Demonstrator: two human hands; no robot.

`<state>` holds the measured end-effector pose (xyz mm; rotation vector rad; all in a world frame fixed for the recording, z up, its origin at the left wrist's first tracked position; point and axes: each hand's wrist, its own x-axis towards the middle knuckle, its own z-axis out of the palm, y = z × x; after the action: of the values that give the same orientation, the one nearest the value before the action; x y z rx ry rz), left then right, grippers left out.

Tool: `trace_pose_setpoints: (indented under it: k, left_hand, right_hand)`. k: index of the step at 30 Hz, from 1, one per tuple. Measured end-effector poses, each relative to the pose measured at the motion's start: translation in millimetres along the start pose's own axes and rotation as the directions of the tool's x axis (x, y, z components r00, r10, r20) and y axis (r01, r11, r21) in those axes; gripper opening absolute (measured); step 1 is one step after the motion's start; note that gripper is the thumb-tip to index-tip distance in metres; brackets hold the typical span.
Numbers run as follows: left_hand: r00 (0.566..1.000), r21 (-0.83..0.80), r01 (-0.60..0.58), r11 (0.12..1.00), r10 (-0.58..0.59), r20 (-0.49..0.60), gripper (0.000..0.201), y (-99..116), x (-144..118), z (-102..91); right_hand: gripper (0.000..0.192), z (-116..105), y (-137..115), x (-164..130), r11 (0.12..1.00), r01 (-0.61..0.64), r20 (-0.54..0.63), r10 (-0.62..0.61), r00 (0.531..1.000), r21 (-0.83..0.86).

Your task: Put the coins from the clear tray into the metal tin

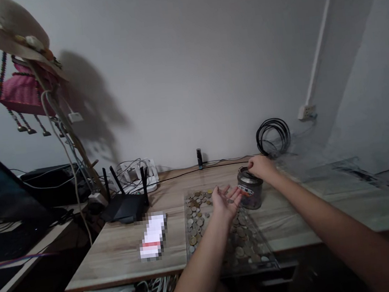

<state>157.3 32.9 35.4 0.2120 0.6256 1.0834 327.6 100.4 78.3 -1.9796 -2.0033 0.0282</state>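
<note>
- our right hand (260,166) rests on the jar (251,194) lid, fingers curled over it; the grip looks loose.
- our left hand (226,202) is spread, palm up, holding nothing, over the coins (197,211).
- the jar is probably heavy with coins (and smooth), so we'd grasp its sides.

I see a pale wood-grain surface (129,247) running back to the wall. At about six o'clock on it lies a clear tray (264,262) spread with coins (195,211), its near end jutting past the front edge. Just beside the tray's far right corner, toward one o'clock, stands a small jar (251,195). At nine o'clock lies a blurred white packet (153,236). Toward eleven o'clock sits a black router (124,206), with a white device (138,176) tangled in cables behind it.
</note>
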Motion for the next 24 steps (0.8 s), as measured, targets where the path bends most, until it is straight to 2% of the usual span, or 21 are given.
trace_pose_setpoints:
  k: [3,5,6,8,10,12,19,22,24]
  left_hand:
    - [1.0,-0.018,-0.02,1.0,0.021,0.019,0.049,0.3,0.9,-0.1]
    - [0.998,-0.045,-0.047,0.998,0.049,0.038,0.05,1.1,-0.1,1.1]
    - [0.997,-0.06,-0.064,0.996,0.067,0.05,0.051,1.6,-1.1,1.9]
    - [0.992,-0.086,-0.098,0.991,0.105,0.071,0.053,2.6,-3.4,3.5]
    - [0.988,-0.094,-0.132,0.987,0.139,0.074,0.054,2.5,-5.0,4.7]
    - [0.986,-0.076,-0.147,0.986,0.152,0.062,0.055,0.8,-5.0,4.8]
    - [0.995,0.037,-0.079,0.996,0.077,0.058,0.051,-8.3,3.5,0.4]
    - [0.994,0.071,-0.072,0.995,0.065,0.091,0.052,-9.4,3.8,-0.3]
    - [0.991,0.119,-0.073,0.99,0.058,0.122,0.047,-8.9,2.1,-2.6]
  right_hand:
    - [0.019,-3.6,-3.6,-4.6,0.996,-0.078,-0.018,0.077,0.997,-0.042]
    - [0.02,-3.4,-10.1,-15.8,0.997,-0.061,-0.069,0.058,0.996,-0.043]
    - [0.023,-1.5,-14.4,-24.2,1.0,0.0,-0.092,-0.002,0.996,-0.022]
    - [0.026,6.2,-24.1,-44.9,0.971,0.231,-0.094,-0.225,0.97,0.064]
    - [0.026,15.9,-33.6,-66.3,0.881,0.445,-0.06,-0.442,0.895,0.16]
    - [0.024,22.4,-41.5,-83.3,0.837,0.517,-0.019,-0.522,0.853,0.179]
    - [0.021,12.5,-66.7,-102.1,0.897,0.429,0.033,-0.428,0.903,-0.101]
    - [0.023,11.1,-67.3,-92.5,0.872,0.463,0.099,-0.452,0.886,-0.16]
    - [0.027,8.4,-56.9,-75.1,0.9,0.394,0.094,-0.383,0.919,-0.185]
